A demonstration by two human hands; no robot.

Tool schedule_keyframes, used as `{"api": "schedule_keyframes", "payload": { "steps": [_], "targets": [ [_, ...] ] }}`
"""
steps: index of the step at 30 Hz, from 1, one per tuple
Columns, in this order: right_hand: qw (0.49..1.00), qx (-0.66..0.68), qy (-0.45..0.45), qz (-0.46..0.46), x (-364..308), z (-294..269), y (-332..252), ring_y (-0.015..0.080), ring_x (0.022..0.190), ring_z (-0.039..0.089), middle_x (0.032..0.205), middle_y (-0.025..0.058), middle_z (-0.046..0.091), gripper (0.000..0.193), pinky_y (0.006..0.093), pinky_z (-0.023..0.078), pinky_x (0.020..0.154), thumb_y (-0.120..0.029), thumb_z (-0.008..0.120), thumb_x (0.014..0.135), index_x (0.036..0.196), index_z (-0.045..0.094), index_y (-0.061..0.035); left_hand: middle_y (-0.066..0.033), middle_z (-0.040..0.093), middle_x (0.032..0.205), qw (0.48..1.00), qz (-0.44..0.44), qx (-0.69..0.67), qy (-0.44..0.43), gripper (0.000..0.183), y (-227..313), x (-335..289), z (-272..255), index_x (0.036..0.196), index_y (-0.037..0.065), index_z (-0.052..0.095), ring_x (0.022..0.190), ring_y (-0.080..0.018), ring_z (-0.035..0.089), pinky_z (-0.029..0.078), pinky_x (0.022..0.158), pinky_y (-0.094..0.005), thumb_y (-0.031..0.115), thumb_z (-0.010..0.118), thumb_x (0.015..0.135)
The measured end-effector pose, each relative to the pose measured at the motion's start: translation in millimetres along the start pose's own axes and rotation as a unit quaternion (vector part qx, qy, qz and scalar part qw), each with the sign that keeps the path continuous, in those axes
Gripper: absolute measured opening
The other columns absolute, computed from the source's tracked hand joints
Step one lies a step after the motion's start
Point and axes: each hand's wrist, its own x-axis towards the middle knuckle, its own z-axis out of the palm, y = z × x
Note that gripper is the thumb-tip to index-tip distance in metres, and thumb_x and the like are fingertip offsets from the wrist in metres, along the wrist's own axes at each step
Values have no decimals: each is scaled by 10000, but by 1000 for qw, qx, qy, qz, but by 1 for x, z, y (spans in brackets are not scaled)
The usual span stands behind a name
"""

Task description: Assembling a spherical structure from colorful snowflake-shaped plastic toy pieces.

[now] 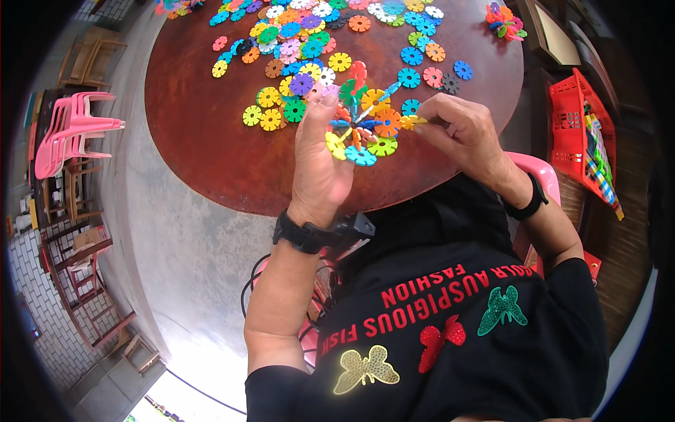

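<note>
My left hand (320, 151) grips a round cluster of interlocked plastic discs (362, 116) in many colours, slotted like snowflakes, over the near part of the table. Its thumb points up beside the cluster, and the other fingers are partly hidden behind it. At the cluster's right side, my right hand (460, 130) pinches a yellow slotted disc (410, 122) between thumb and fingertips. This disc touches the edge of an orange disc (387, 122) in the cluster; whether the two are slotted together I cannot tell.
Loose slotted discs (270, 119) spread over the round red-brown table (190, 141). A finished-looking disc ball (503, 22) sits at the far right edge. To the right stands a red plastic basket (571, 133) holding colourful items. Pink plastic chairs (70, 133) are at the left.
</note>
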Motion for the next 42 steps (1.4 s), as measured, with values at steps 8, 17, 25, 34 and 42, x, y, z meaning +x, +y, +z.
{"api": "schedule_keyframes", "payload": {
  "steps": [8, 17, 25, 34, 42],
  "targets": [
    [1000, -11, -5, -21, -2, 0, 3, 306, 699, 599, 768, 127, 584, 160, 365, 477, 608, -42, 674, 755, 867, 566, 0, -49, 610, 940, 998, -12, 66, -15, 276, 0, -3, 8, 1133, 76, 516, 795, -158, 610, 528, 664, -314, 183, 574, 886],
    [998, -50, -17, -43, -1, 0, -4, 325, 710, 590, 773, 121, 569, 129, 389, 487, 607, -50, 634, 794, 861, 529, -15, -75, 574, 859, 999, 14, 46, 21, 164, -11, -6, 1, 969, 33, 521, 704, -202, 609, 533, 657, -346, 117, 552, 832],
    [995, -71, -28, -59, 0, 4, -5, 315, 676, 578, 734, 113, 528, 143, 394, 480, 556, -35, 626, 776, 860, 511, -19, -72, 562, 843, 999, 3, 40, 27, 144, -13, -10, 3, 940, 33, 521, 698, -208, 601, 530, 655, -353, 118, 547, 827],
    [996, -58, -29, -62, 0, 10, -5, 303, 694, 593, 749, 106, 551, 150, 386, 491, 566, -51, 637, 777, 859, 516, -18, -22, 582, 892, 996, 43, 75, 15, 211, -8, -12, 13, 1012, 31, 532, 737, -100, 594, 523, 609, -252, 36, 492, 805],
    [997, -47, -4, -61, 4, 5, 0, 291, 693, 592, 756, 103, 562, 119, 364, 482, 595, -38, 648, 776, 858, 564, -25, -9, 569, 914, 992, 60, 111, -21, 211, -3, -4, 12, 1035, 48, 517, 807, -84, 569, 505, 687, -265, 202, 556, 896]
  ]
}}
